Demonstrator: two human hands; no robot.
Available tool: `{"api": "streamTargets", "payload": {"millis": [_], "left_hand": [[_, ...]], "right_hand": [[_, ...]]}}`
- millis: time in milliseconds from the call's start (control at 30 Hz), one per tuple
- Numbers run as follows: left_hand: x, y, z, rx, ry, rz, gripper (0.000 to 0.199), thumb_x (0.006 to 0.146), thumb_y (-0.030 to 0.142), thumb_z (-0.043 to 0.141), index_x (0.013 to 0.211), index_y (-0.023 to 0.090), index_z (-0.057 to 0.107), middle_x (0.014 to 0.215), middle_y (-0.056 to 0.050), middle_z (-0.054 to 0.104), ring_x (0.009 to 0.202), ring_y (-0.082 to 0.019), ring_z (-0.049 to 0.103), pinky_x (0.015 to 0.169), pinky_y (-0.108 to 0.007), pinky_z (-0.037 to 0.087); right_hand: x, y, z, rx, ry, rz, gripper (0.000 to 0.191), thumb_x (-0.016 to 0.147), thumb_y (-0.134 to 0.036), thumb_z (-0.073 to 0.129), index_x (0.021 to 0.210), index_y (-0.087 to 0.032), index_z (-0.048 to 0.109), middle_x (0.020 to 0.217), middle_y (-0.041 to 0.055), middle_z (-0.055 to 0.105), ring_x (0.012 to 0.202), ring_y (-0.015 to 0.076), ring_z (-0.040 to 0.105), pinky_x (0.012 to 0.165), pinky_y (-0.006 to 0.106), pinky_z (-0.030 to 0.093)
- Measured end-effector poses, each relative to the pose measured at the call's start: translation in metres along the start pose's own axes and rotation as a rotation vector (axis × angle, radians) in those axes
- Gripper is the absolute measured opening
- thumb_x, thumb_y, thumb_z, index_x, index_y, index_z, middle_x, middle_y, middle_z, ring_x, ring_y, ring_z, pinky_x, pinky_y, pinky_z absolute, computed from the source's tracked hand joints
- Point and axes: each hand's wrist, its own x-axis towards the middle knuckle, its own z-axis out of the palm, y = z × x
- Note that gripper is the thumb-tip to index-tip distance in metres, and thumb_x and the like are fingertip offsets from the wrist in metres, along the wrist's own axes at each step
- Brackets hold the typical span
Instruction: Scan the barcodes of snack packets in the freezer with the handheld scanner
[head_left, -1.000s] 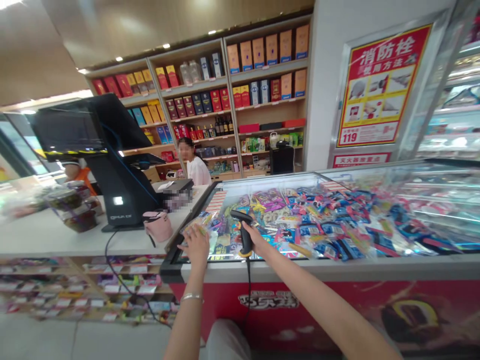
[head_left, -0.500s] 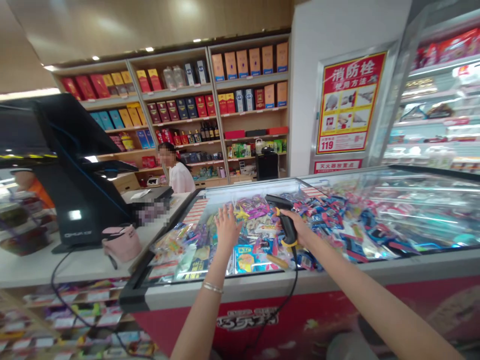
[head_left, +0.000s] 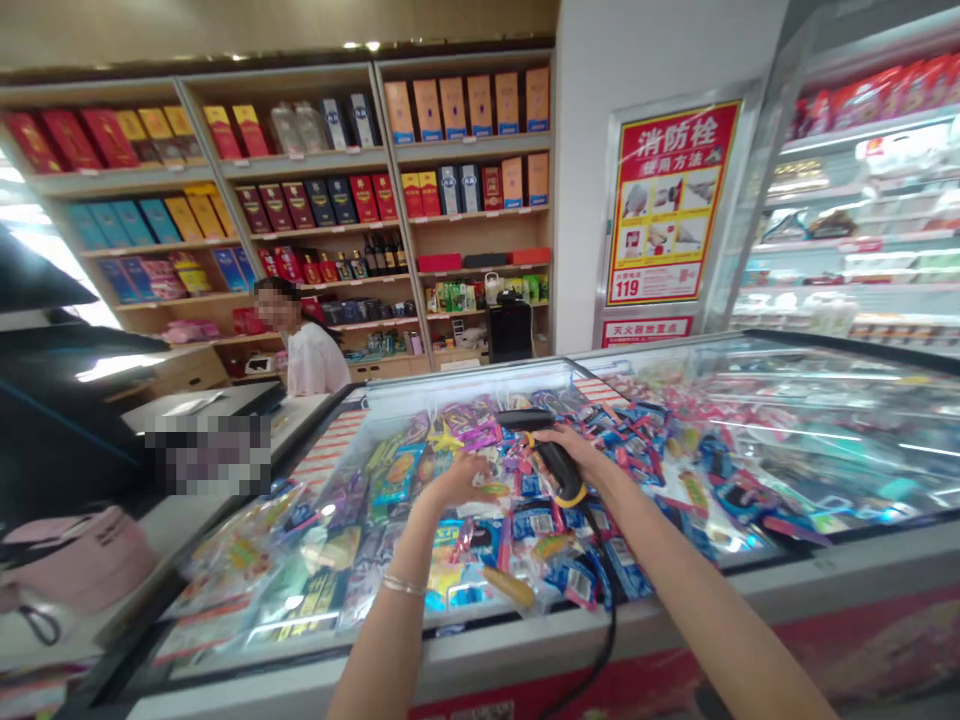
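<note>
A freezer case (head_left: 480, 660) full of colourful wrapped packets stands in front of me. My right hand (head_left: 574, 450) is wrapped round a black and yellow barcode scanner (head_left: 559, 468), whose cord hangs down over the front edge. Just left of it, my left hand (head_left: 461, 482) is over the packets with its fingers apart; whether it touches the small packet by its fingertips is unclear. Below the hands lie blue packets (head_left: 534, 520) and a yellow, corn-like item (head_left: 508, 588).
At the left are a counter (head_left: 180, 525), a pink bag (head_left: 82, 560) and a dark machine (head_left: 52, 420). A person in white (head_left: 315, 355) is behind the counter, before shelves of boxes (head_left: 442, 150). A red poster (head_left: 667, 200) hangs on the wall.
The view has moved closer to the freezer and turned right. My left hand has come nearer the scanner and lower over the packets. The scanner remains in my right hand.
</note>
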Motion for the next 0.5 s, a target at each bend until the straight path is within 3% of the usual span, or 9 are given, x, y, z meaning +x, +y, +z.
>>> {"api": "streamTargets", "payload": {"millis": [100, 167, 233, 300, 333, 400, 500], "left_hand": [[-0.007, -0.012, -0.009, -0.105, 0.055, -0.088, 0.029, 0.059, 0.037, 0.076, 0.072, 0.02, 0.057, 0.069, 0.002, 0.058, 0.071, -0.015, 0.055, 0.07, -0.026, 0.045], [-0.008, -0.019, -0.014, -0.239, 0.236, -0.185, 0.029, 0.064, 0.039, 0.071, 0.069, 0.02, 0.051, 0.061, 0.006, 0.05, 0.06, -0.011, 0.05, 0.061, -0.023, 0.042], [-0.007, -0.021, -0.017, -0.473, 0.502, -0.278, 0.032, 0.068, 0.044, 0.067, 0.076, 0.02, 0.047, 0.063, 0.006, 0.05, 0.059, -0.01, 0.05, 0.059, -0.023, 0.042], [-0.003, -0.019, -0.016, -0.784, 0.694, -0.336, 0.036, 0.071, 0.047, 0.064, 0.089, 0.021, 0.047, 0.073, 0.004, 0.058, 0.063, -0.011, 0.056, 0.062, -0.024, 0.045], [-0.001, -0.017, -0.015, -0.931, 0.733, -0.335, 0.039, 0.071, 0.046, 0.064, 0.096, 0.021, 0.046, 0.08, 0.001, 0.061, 0.068, -0.012, 0.06, 0.065, -0.026, 0.048], [0.003, -0.012, -0.012, -1.132, 0.732, -0.281, 0.044, 0.072, 0.043, 0.066, 0.105, 0.022, 0.047, 0.097, -0.005, 0.066, 0.084, -0.016, 0.065, 0.076, -0.031, 0.051], [0.008, -0.006, -0.006, -1.21, 0.727, -0.193, 0.046, 0.077, 0.042, 0.063, 0.116, 0.023, 0.049, 0.118, -0.009, 0.063, 0.108, -0.02, 0.062, 0.088, -0.037, 0.051]], "right_hand": [[0.011, 0.01, -0.008, 0.062, -0.052, 0.144, 0.03, 0.078, -0.04, 0.057, 0.075, -0.011, 0.066, 0.043, 0.0001, 0.056, 0.029, 0.0107, 0.046, 0.029, 0.021, 0.04], [0.015, 0.016, -0.014, 0.093, -0.103, 0.215, 0.035, 0.079, -0.043, 0.054, 0.072, -0.012, 0.066, 0.04, -0.0008, 0.052, 0.028, 0.0104, 0.044, 0.029, 0.021, 0.038], [0.016, 0.02, -0.017, 0.084, -0.157, 0.209, 0.037, 0.08, -0.045, 0.054, 0.069, -0.012, 0.066, 0.039, -0.0009, 0.051, 0.029, 0.01, 0.043, 0.03, 0.02, 0.037], [0.014, 0.019, -0.015, 0.04, -0.184, 0.143, 0.038, 0.079, -0.046, 0.055, 0.068, -0.011, 0.066, 0.039, -0.0005, 0.051, 0.029, 0.0096, 0.043, 0.03, 0.02, 0.037], [0.012, 0.017, -0.012, 0.016, -0.179, 0.106, 0.037, 0.079, -0.045, 0.056, 0.069, -0.011, 0.066, 0.04, -0.0002, 0.052, 0.03, 0.0094, 0.043, 0.03, 0.019, 0.037], [0.007, 0.013, -0.006, -0.017, -0.15, 0.047, 0.033, 0.077, -0.043, 0.059, 0.073, -0.011, 0.066, 0.044, 0.0003, 0.056, 0.031, 0.0091, 0.044, 0.031, 0.019, 0.037], [-0.002, 0.006, 0.0, -0.003, -0.141, 0.038, 0.029, 0.074, -0.041, 0.062, 0.08, -0.012, 0.065, 0.05, -0.0002, 0.058, 0.034, 0.0084, 0.045, 0.032, 0.019, 0.038]]}}
